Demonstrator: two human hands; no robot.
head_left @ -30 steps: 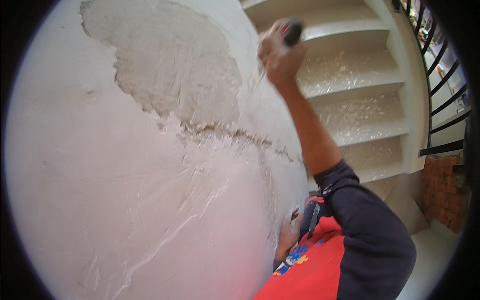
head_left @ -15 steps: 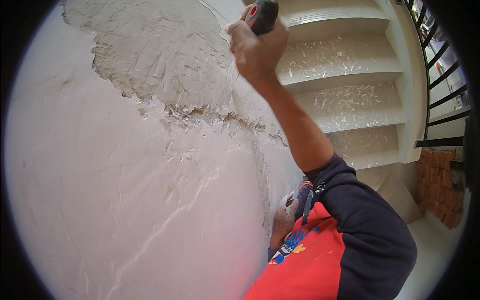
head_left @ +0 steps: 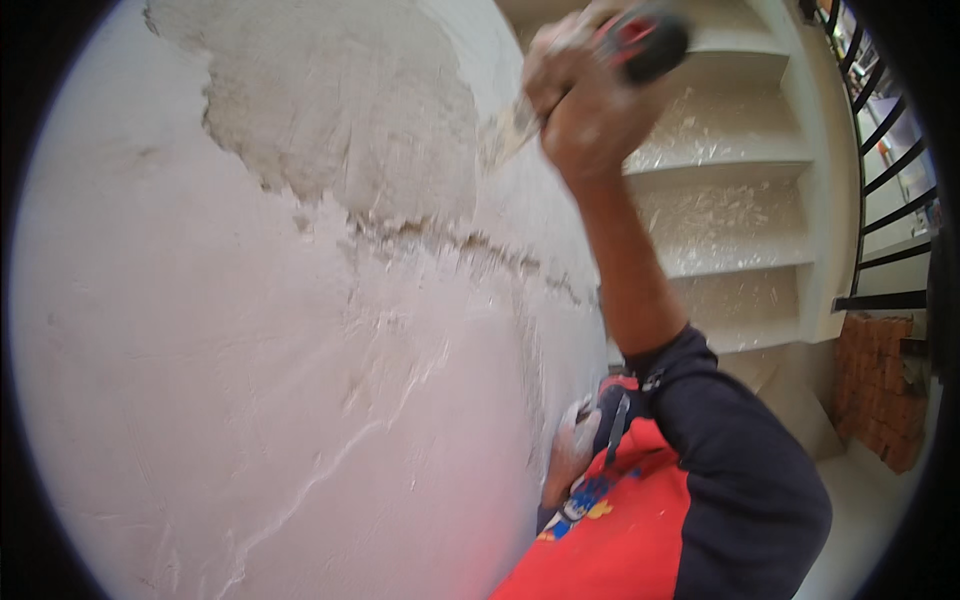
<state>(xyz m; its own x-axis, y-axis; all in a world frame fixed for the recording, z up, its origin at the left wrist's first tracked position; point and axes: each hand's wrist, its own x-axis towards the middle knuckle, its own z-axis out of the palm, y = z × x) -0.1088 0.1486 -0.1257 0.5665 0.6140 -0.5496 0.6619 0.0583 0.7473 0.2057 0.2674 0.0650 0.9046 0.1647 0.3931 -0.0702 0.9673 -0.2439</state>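
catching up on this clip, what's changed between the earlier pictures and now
Compared with half a second ago, the right hand has swung right in the view, carrying its black-and-red tool away from the grey patch and toward the stairs. Nothing was visibly taken up or let go; the left hand stays low beside the red shirt.

Scraper (head_left: pixel 648 45) held tilted at far right, black-and-red handle (head_left: pixel 660 48) blurred, pale blade (head_left: pixel 516 132) angled left and nearer, against or just beside whitish wall (head_left: pixel 250 330) with ragged-edged grey patch (head_left: pixel 340 110) at far left.
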